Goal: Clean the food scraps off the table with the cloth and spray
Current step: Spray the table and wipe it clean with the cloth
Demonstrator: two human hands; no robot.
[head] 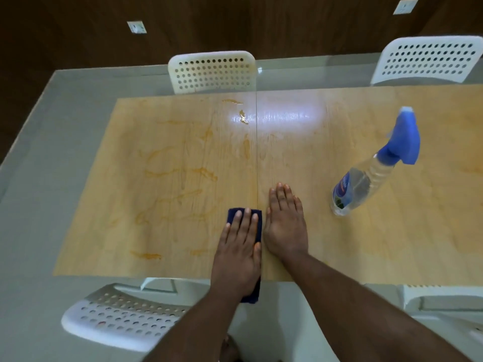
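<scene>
A dining room: glass-topped table (39, 178), 4 white perforated chairs (213, 71), wood-panelled wall (261, 22).

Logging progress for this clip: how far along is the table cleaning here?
Done: little that shows; the spray bottle stands upright on the table, untouched. In hand: the left hand presses the cloth flat at the near edge, the right hand lying flat beside it. Left: orange smears across the left half and scraps near the far edge.

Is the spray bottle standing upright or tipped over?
Upright: the spray bottle stands on its base on the table, blue trigger head uppermost, neither hand touching it.
</scene>
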